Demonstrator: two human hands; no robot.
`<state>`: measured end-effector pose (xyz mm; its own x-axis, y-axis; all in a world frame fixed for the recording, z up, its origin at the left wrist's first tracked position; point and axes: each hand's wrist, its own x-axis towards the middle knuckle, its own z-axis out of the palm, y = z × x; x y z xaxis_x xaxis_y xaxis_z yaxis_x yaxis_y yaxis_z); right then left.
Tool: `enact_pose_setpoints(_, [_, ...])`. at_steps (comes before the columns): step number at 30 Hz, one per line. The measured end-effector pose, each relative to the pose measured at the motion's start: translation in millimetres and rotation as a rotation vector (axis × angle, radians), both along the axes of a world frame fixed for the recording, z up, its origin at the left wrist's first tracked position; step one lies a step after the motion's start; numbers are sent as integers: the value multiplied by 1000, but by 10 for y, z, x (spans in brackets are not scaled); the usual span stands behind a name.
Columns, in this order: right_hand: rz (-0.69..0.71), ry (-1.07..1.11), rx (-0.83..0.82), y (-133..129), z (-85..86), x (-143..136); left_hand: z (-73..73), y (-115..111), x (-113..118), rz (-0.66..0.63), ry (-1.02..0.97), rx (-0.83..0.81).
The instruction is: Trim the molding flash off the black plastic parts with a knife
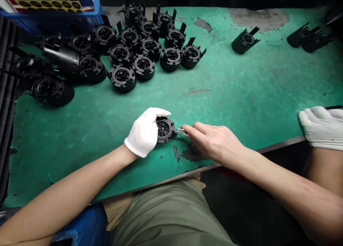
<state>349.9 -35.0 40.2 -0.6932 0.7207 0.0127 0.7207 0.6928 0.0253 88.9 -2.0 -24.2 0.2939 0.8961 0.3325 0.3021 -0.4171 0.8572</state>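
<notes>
In a white glove, my left hand (144, 131) is closed around the left side of a round black plastic housing (164, 131), which is by the table's front edge. The housing's face, with rings and small holes, is turned up, and my fingers cover part of it. My bare right hand (211, 140) pinches a slim, pointed metal tool (180, 130) from the right. The tool's tip reaches over the right side of the housing's face; whether it touches cannot be made out. My right fingers hide the tool's handle, so its exact kind does not show.
Several similar black housings (122, 78) crowd the back left of the green table (227, 92). One housing (243, 41) stands apart at the back right, with more (308, 37) beyond. A blue bin (98, 5) is at the upper left. Another person's gloved hand (323, 126) rests at the right edge.
</notes>
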Motion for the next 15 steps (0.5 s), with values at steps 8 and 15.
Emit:
enact_pose_setpoints(8, [8, -6, 83, -66, -56, 39, -29, -1, 0, -13, -33, -16])
enact_pose_setpoints(15, [-2, -133, 45, -141, 86, -70, -29, -5, 4, -16, -37, 11])
